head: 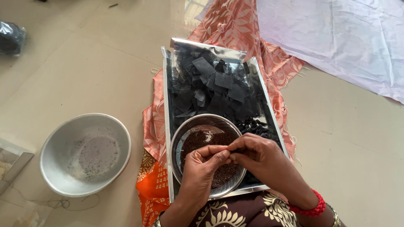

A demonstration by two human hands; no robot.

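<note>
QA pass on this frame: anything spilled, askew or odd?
Nothing spilled. The steel bowl of dark seeds sits inside the foil-lined tray beside black fabric squares. Only oddity: dusty speckled residue in the otherwise empty metal basin on the floor.

1. A glossy beige tiled floor [105,54] fills the scene, with daylight glaring off it at the far middle.
2. A pale lilac sheet [345,38] lies spread at the far right.
3. A dark plastic bag [10,38] sits far left.
</note>
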